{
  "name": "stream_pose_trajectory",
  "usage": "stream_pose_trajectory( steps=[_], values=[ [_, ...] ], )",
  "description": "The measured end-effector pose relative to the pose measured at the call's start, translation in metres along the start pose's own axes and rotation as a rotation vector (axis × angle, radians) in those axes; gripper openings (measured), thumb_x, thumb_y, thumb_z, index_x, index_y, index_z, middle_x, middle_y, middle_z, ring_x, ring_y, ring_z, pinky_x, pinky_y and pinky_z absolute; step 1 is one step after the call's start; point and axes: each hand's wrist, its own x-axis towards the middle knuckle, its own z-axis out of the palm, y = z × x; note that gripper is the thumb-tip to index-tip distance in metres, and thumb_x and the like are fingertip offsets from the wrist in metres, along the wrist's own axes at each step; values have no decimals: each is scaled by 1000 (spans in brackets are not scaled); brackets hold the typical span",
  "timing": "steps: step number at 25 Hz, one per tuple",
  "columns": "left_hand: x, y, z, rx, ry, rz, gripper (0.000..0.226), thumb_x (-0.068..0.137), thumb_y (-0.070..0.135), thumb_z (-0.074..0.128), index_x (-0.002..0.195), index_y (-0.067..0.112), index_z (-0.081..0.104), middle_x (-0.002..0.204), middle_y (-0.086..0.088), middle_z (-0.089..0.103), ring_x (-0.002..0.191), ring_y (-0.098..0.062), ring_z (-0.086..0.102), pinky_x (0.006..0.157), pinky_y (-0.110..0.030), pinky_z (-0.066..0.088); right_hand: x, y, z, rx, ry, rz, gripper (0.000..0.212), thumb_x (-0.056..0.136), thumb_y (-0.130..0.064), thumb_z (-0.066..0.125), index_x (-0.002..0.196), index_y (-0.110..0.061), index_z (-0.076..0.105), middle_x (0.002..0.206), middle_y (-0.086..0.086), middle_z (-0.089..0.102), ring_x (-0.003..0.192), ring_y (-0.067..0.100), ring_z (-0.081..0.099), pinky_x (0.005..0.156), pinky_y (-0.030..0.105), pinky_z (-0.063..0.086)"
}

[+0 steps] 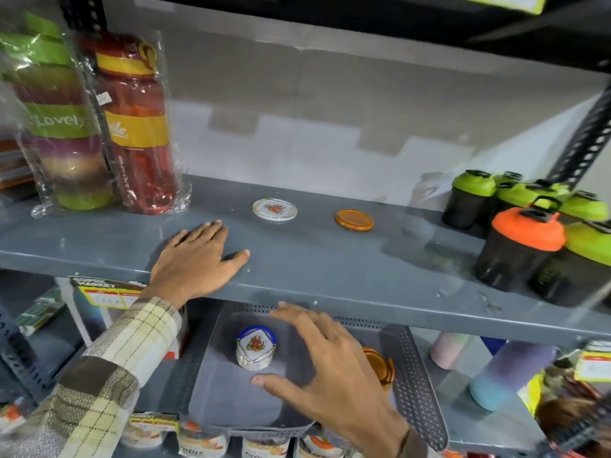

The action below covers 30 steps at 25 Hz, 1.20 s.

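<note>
While the left hand (195, 259) rests flat, the right hand (330, 368), grip released, hovers by the upright coaster stack (256, 350).

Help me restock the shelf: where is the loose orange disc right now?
In the head view the orange disc lies flat on the grey shelf, right of centre, between the floral coaster and the shaker bottles.

The shelf (330, 269) looks like grey painted metal, smooth with a slight sheen. The basket (410, 375) is perforated grey plastic. Crinkled glossy film wraps the bottles (139, 127).
</note>
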Motion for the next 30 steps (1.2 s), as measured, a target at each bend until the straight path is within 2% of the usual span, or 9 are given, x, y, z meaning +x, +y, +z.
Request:
stream_pose_trajectory(
  steps=[2, 5, 8, 11, 13, 16, 20, 26, 30],
  values=[
    [1, 1, 0, 3, -8, -1, 83, 91, 69, 18, 158, 19, 12, 166, 6, 5, 152, -9, 3, 123, -39, 5, -4, -9, -28, -27, 190, -49, 65, 85, -74, 61, 137, -36, 49, 144, -19, 56, 130, 3, 54, 105, 32, 49],
    [1, 1, 0, -7, -27, -4, 84, 91, 69, 18, 158, 19, 9, 166, 8, 2, 151, -8, 1, 123, -38, 3, 3, -12, -63, -96, 385, -69, 66, 84, -69, 66, 137, -31, 53, 148, -14, 54, 133, 7, 54, 105, 28, 44],
    [1, -1, 0, -15, -44, 5, 85, 91, 70, 17, 158, 19, 8, 166, 7, 2, 152, -8, 1, 123, -38, 3, 20, -1, -93, -193, 474, -31, 74, 83, -67, 67, 144, -29, 50, 162, -9, 38, 147, 12, 40, 116, 24, 29],
    [2, 0, -1, -2, -25, 2, 84, 90, 71, 18, 157, 20, 11, 166, 7, 5, 152, -8, 4, 123, -36, 4, 39, 10, -119, -266, 545, 16, 87, 83, -68, 65, 155, -28, 36, 171, -1, 18, 158, 15, 16, 123, 24, 14],
    [1, 1, -2, -4, -15, 2, 84, 91, 70, 20, 157, 20, 13, 166, 7, 6, 152, -9, 5, 123, -36, 6, 50, 14, -133, -309, 583, 41, 94, 83, -69, 64, 159, -27, 27, 173, 2, 9, 160, 16, 4, 124, 30, 11],
    [1, 1, -2, -14, 11, 9, 83, 91, 70, 21, 157, 20, 15, 166, 6, 9, 151, -9, 7, 123, -36, 7, 59, 13, -143, -302, 628, 65, 102, 82, -69, 68, 161, -26, 21, 173, 1, 4, 160, 14, -1, 126, 39, 11],
    [1, 1, -1, -16, 34, 14, 83, 91, 70, 22, 156, 20, 16, 166, 6, 11, 151, -9, 8, 123, -36, 8, 63, 13, -145, -310, 624, 50, 104, 81, -69, 69, 161, -27, 18, 173, -1, 3, 160, 13, 0, 125, 44, 13],
    [2, 2, 1, -45, 61, 1, 85, 89, 72, 21, 157, 20, 17, 166, 6, 10, 151, -9, 7, 123, -38, 8, 88, 45, -127, -268, 521, 130, 98, 83, -68, 67, 160, -33, 17, 172, -7, 9, 159, 12, 11, 119, 33, 11],
    [1, 2, 1, -73, 69, 4, 85, 89, 72, 22, 157, 22, 15, 166, 9, 8, 151, -7, 6, 123, -37, 7, 128, 103, -101, -226, 318, 335, 100, 80, -60, 73, 159, -27, 21, 167, 2, 28, 152, 23, 29, 120, 46, 24]
  ],
)
